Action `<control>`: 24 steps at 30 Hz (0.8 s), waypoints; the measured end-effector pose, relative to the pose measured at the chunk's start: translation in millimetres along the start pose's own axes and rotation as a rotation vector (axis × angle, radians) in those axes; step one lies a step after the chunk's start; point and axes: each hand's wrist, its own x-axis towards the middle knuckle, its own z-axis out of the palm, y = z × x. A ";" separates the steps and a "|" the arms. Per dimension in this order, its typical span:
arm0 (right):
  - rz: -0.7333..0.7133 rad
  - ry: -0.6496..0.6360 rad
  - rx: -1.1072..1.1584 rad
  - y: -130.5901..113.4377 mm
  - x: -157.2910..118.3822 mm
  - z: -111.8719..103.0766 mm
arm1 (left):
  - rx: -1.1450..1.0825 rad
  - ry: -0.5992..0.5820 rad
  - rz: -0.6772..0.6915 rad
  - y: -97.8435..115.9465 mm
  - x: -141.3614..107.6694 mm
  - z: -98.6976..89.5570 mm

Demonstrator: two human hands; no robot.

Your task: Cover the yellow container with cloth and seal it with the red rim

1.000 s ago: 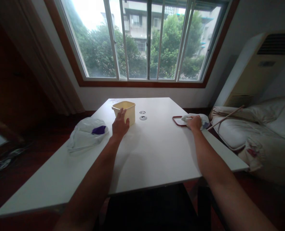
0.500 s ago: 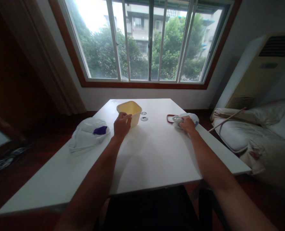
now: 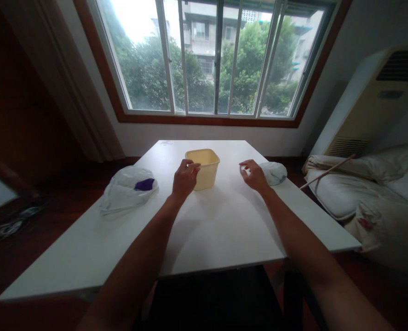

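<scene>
A yellow bin (image 3: 207, 177) stands upright near the middle of the white table. My left hand (image 3: 185, 178) is closed on its rim at the left front corner, thumb and fingertips together. To the right of the bin, my right hand (image 3: 254, 175) hovers over the table with thumb and fingers apart, holding nothing. Just beyond that hand lies a small white plastic bag (image 3: 275, 173). At the left, a larger white bag (image 3: 124, 191) has a dark purple item (image 3: 145, 185) showing at its opening.
The white table (image 3: 221, 230) narrows toward a window. A padded seat (image 3: 335, 184) with a thin stick (image 3: 328, 171) across it stands beyond the right edge, below a tall appliance (image 3: 365, 101). A curtain hangs at the left.
The yellow bin and my left hand have moved right. My right hand has let go of the small bag and shifted left. The red-rimmed item beside that bag is no longer visible.
</scene>
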 end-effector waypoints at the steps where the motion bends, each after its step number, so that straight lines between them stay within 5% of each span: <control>1: -0.023 -0.029 0.027 -7.0 -1.6 3.9 | -0.039 -0.001 0.004 0.4 -0.4 1.1; 8: -0.108 -0.229 0.144 -30.9 -11.8 19.1 | -0.262 -0.158 0.079 -3.0 -6.2 11.2; 12: -0.114 -0.345 0.200 -28.4 -16.2 26.9 | -0.181 -0.255 0.045 -8.6 -3.1 7.0; 16: -0.102 -0.423 0.234 -26.8 -21.2 35.7 | 0.270 -0.350 -0.208 -34.9 2.9 -11.6; 20: -0.081 -0.477 0.233 -29.5 -24.9 40.5 | 0.555 -0.536 -0.656 -78.2 1.1 -30.3; 22: -0.065 -0.505 0.212 -30.5 -25.9 41.5 | 0.572 -0.522 -0.714 -95.5 -2.5 -35.4; 24: -0.052 -0.523 0.197 -30.3 -26.6 42.2 | 0.507 -0.491 -0.621 -106.0 -6.1 -37.1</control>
